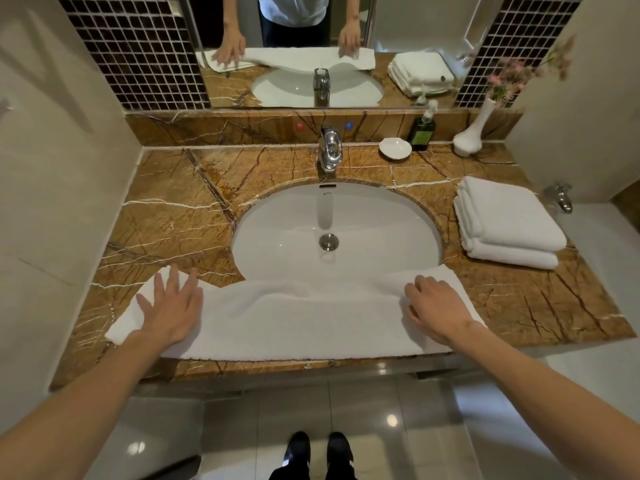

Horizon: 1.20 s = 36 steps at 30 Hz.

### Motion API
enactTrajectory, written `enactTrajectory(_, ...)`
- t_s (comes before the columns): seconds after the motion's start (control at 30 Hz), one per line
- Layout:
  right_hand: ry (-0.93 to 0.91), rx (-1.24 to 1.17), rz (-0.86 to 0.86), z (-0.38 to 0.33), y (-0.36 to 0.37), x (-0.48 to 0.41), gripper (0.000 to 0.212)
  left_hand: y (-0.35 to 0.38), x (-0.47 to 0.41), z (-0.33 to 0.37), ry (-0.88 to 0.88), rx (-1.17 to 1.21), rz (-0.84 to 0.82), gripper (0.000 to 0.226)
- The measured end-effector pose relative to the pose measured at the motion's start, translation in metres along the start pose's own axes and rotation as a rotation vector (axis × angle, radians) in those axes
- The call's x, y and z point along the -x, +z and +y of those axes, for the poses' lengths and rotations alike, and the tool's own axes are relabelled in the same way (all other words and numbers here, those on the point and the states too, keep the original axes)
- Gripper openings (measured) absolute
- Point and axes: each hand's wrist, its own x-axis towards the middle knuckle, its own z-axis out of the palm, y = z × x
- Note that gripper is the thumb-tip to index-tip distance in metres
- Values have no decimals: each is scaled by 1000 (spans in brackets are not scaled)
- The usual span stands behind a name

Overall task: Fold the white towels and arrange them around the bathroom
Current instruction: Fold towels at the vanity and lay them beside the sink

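A long white towel (294, 320) lies folded lengthwise along the front of the brown marble counter (173, 216), its middle sagging over the front rim of the sink (381, 209). My left hand (171, 306) presses flat on the towel's left end with fingers spread. At the right end my right hand (434, 306) rests on the towel with fingers curled down into the cloth. Two folded white towels (509, 223) sit stacked on the counter to the right of the sink.
A chrome tap (330, 147) stands behind the sink. At the back right are a white soap dish (394, 148), a green pump bottle (422, 128) and a white vase (472, 133) with pink flowers. A mirror (294, 84) hangs above. Walls close in on both sides.
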Motion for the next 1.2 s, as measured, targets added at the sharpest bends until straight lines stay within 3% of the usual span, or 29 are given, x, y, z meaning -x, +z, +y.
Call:
enactTrajectory(0.2,188,-186,-162,-18,30,-7,65,19,0,20,-144,-13,-40,71)
enactTrajectory(0.43,307,-214,-202,-19,57,2,79,19,-1,14,-168,-40,-13,84)
enactTrajectory(0.73,429,-252,-243,-25,58,5,76,17,-10,13,-274,0,-14,86)
enactTrajectory(0.93,407,-234,-139,-35,46,0,77,22,1,32,-234,-55,144,79)
enactTrajectory(1.2,429,-275,-181,-47,56,-5,76,48,3,67,-291,37,44,80)
